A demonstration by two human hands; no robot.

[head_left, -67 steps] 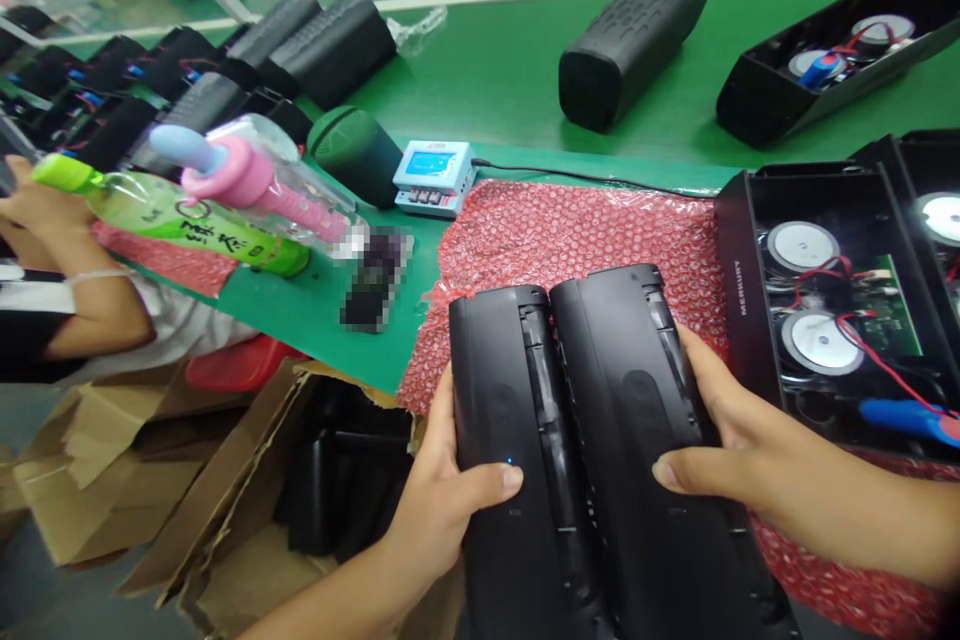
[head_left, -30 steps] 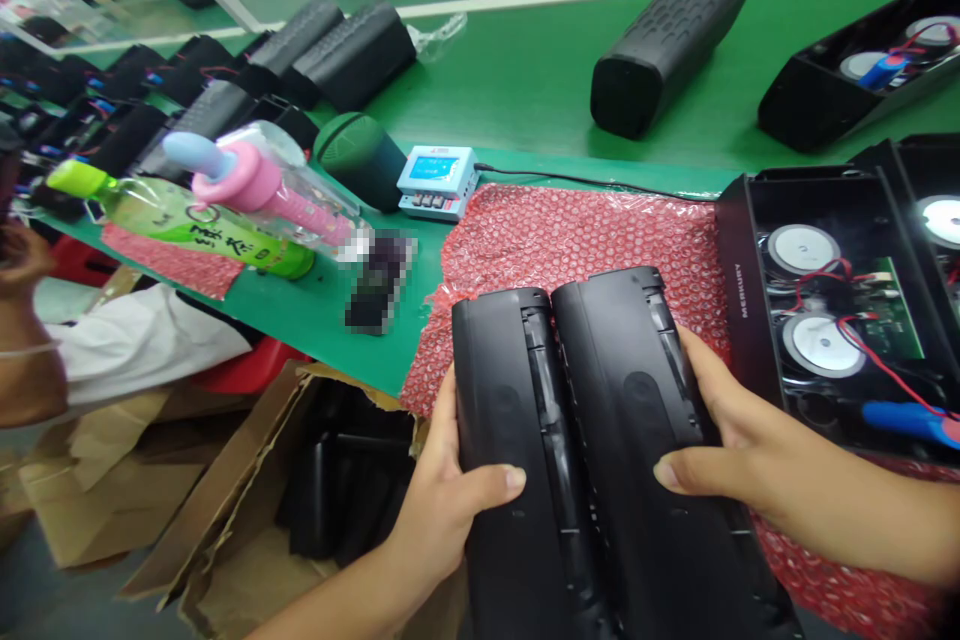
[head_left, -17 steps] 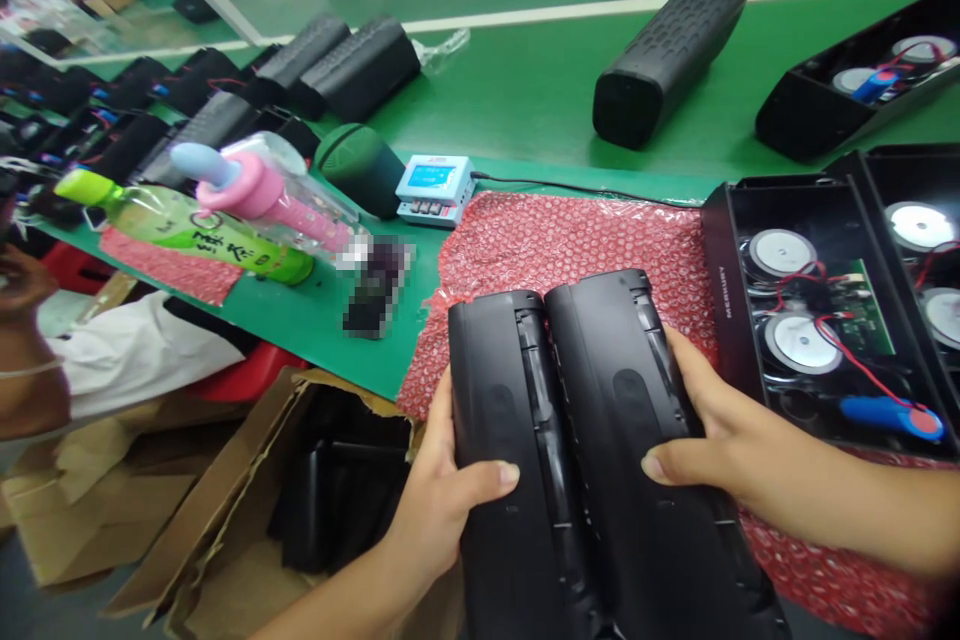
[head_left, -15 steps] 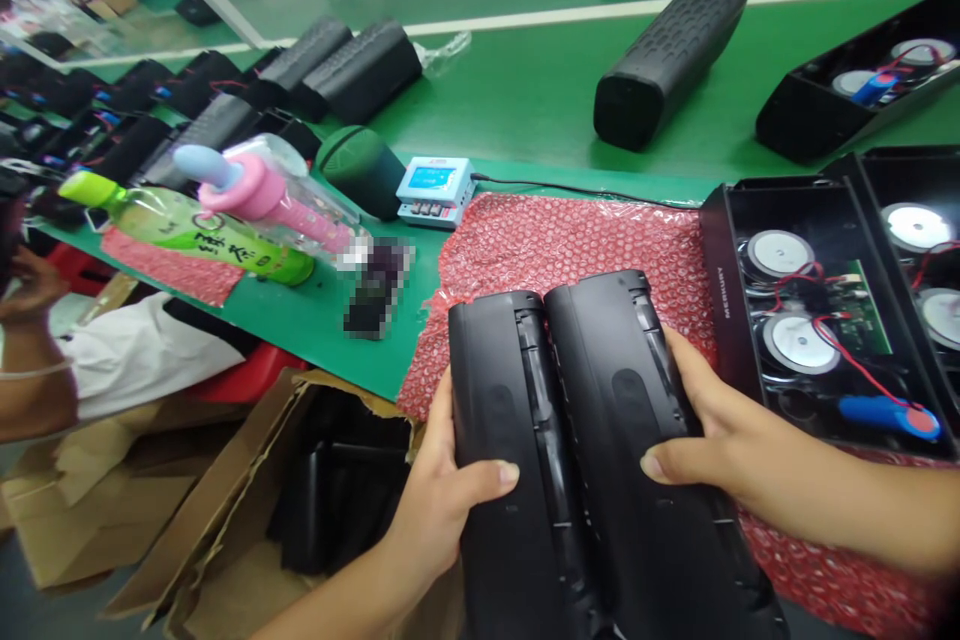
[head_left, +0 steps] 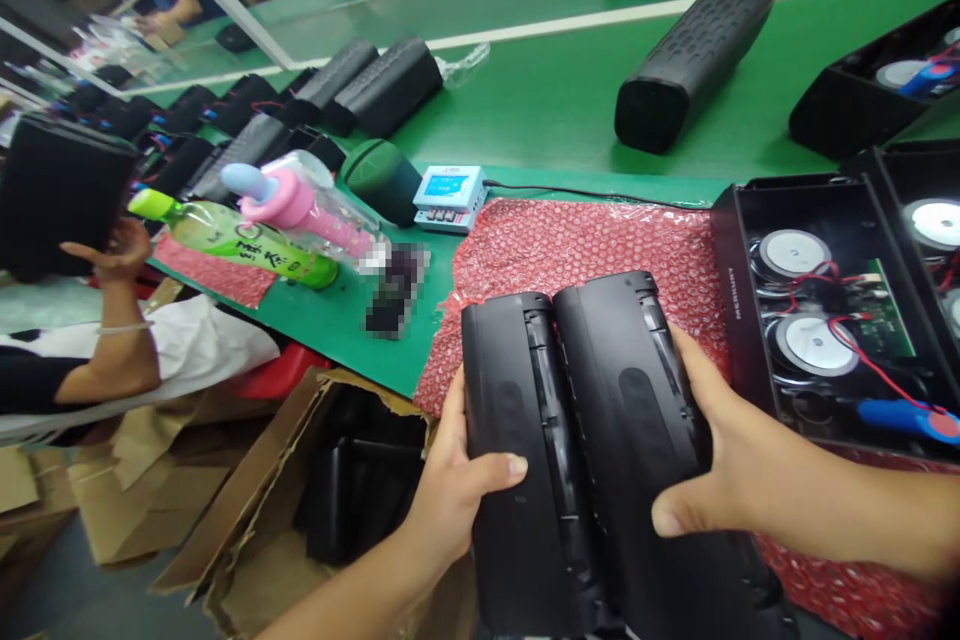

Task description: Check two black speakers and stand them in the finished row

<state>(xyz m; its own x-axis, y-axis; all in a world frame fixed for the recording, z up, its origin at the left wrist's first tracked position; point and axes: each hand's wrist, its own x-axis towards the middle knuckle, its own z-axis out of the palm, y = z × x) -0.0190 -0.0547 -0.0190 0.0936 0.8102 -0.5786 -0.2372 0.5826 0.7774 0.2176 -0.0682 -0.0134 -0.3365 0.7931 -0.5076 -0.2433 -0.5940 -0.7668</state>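
Side by side in front of me are two long black plastic speaker housings, tilted up. My left hand (head_left: 454, 485) grips the left housing (head_left: 506, 400) by its outer edge, thumb flat on its face. My right hand (head_left: 720, 460) is around the outer side of the right housing (head_left: 615, 360), thumb pressing its face. Slots and clips run along the edges of both. Their lower ends pass out of view. Red bubble wrap (head_left: 585, 235) lies behind and beneath them. Just right of my right hand sits an open speaker (head_left: 817, 385) with two round drivers, red wires and a blue battery.
A cardboard box (head_left: 255, 520) of black parts stands below left. On the green bench are a blue-white meter (head_left: 450, 195), a green drink bottle (head_left: 247, 245), a pink-topped bottle (head_left: 300, 210) and a closed black speaker (head_left: 694, 65). A co-worker's hand (head_left: 116, 255) holds a black piece at left.
My view has turned slightly left. My right thumb sits a little lower on the right housing. At the left, a co-worker's raised hand with a black piece has come into view.
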